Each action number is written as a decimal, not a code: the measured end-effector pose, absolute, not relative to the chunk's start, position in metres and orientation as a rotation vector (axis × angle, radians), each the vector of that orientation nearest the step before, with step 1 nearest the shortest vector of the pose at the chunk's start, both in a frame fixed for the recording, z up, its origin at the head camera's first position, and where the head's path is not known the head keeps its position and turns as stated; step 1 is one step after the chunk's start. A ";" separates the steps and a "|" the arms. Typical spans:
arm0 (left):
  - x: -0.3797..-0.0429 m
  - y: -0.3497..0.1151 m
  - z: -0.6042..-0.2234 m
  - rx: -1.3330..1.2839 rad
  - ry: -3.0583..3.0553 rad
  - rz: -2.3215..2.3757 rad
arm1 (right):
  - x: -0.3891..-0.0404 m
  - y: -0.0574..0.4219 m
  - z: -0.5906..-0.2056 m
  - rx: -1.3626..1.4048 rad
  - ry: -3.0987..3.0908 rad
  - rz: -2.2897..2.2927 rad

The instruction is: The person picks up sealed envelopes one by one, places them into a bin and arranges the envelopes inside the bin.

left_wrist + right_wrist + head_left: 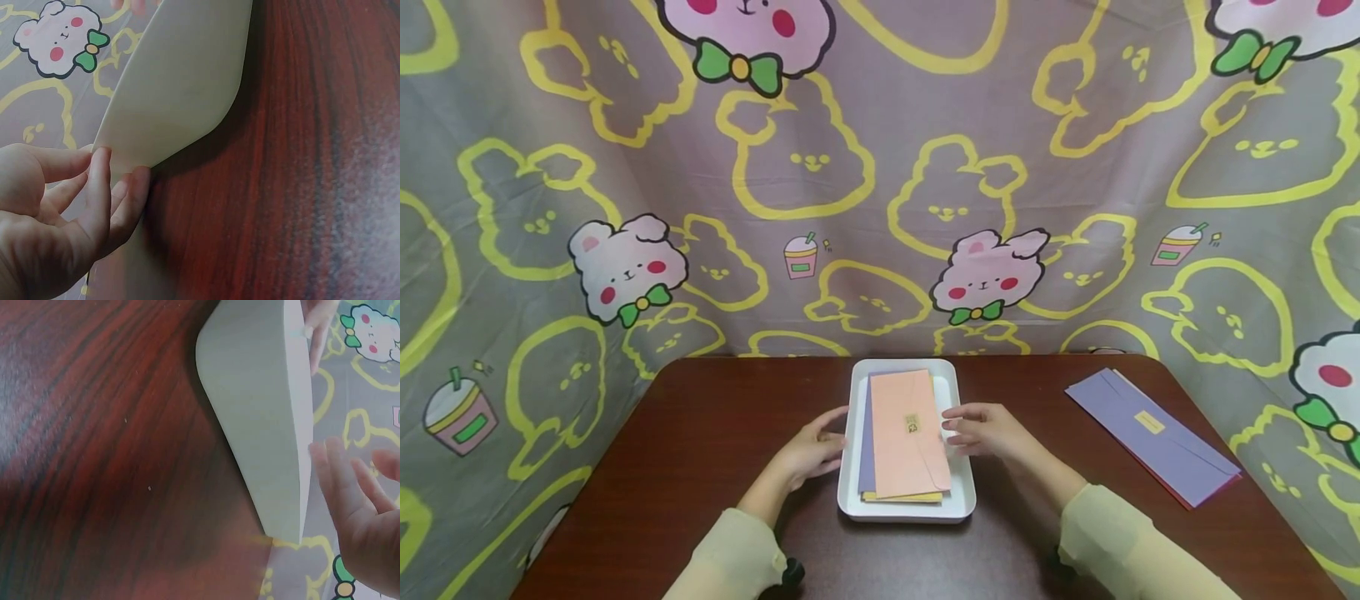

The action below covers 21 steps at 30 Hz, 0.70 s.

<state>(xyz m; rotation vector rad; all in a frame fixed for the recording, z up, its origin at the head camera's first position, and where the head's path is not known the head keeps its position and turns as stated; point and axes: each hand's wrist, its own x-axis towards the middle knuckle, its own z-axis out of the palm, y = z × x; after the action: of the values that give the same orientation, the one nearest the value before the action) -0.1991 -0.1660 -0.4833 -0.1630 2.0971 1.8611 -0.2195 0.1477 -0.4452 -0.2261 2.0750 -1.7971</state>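
A white tray lies lengthwise on the dark wooden table, seen from its outer wall in both wrist views. In it is a stack of envelopes: a pink envelope with a small tan label on top, a purple envelope showing at the left, and yellow paper peeking out below. My left hand touches the tray's left side, its fingertips against the wall and rim. At the opposite side, my right hand has its fingers extended by the right rim, apparently just touching it.
Another stack of envelopes, topped by a purple envelope with a pale yellow label and a red edge below, lies slantwise on the right of the table. A patterned cloth with cartoon rabbits hangs behind and at both sides.
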 end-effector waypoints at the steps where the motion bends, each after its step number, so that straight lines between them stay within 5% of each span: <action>1: -0.199 -0.166 -0.483 -0.165 2.098 1.860 | -0.220 0.149 -0.445 -0.230 2.073 -1.801; 21: -0.201 -0.166 -0.483 -0.175 2.092 1.846 | -0.232 0.207 -0.412 -0.374 2.335 -1.690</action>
<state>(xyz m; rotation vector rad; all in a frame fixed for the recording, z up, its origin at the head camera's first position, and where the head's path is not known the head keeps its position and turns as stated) -0.2007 -0.1662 -0.4830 -0.1752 2.0925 1.8458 -0.2320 0.2071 -0.4120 -0.3738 2.3351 -1.6903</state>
